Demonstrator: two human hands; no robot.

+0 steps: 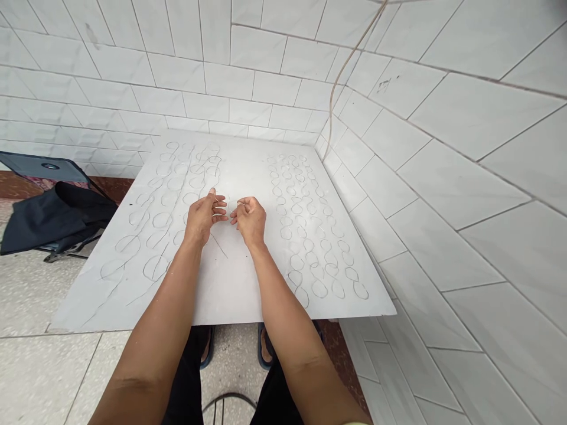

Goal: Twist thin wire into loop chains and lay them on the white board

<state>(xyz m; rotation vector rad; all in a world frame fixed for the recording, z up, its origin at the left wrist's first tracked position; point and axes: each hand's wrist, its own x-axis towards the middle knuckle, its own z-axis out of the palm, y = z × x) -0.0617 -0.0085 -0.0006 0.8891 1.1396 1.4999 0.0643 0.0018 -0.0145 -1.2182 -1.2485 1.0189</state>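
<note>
My left hand (202, 217) is over the middle of a white board (245, 159), thumb and index finger pinched on a thin wire (219, 245). One end of this wire sticks out below the hand toward the board's near edge. Close on its right, my right hand (252, 223) is closed, fingertips pinching the same wire in the gap between the hands. The wire's bend there is too fine to make out. Left of the hands lie rows of wire loops with straight tails (162, 221). On the right are several columns of wire figure-eights (297, 208).
A white tiled wall (186, 77) stands behind the board, and another tiled wall (465, 195) runs along its right. A cable (334, 88) hangs in the corner. At left, a folding chair (44, 168) has a dark cloth (48, 218) on it.
</note>
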